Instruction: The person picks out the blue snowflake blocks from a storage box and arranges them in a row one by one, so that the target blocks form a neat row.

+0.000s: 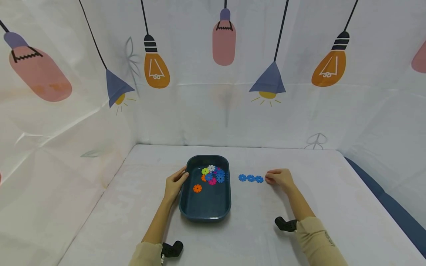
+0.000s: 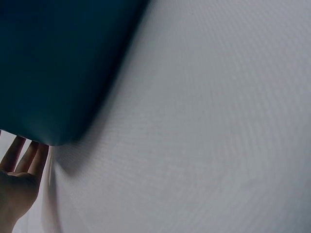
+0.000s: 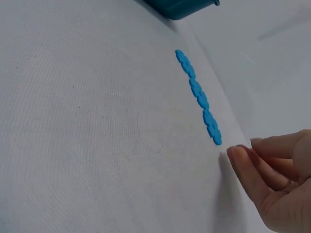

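Note:
In the head view my left hand (image 1: 173, 185) holds the left rim of a dark teal tray (image 1: 204, 210). The left wrist view shows the fingers (image 2: 35, 160) touching the tray's outer wall. Inside the tray lie several small flower-shaped discs: orange (image 1: 197, 188), yellow, white, pink and blue. To the tray's right, three blue discs (image 1: 250, 178) lie flat in a row on the table, edge to edge. Just past the row's right end is my right hand (image 1: 281, 178). Its fingers are loosely bent, and I see nothing between thumb and fingertips in the right wrist view (image 3: 272, 170).
A white cloth covers the table (image 1: 253, 244), and a white curtain (image 1: 199, 118) printed with lamps hangs behind it. Both wrists wear a black camera mount, the left one (image 1: 172, 249) near the table's front. Something dark blue (image 1: 386, 199) shows beyond the right edge.

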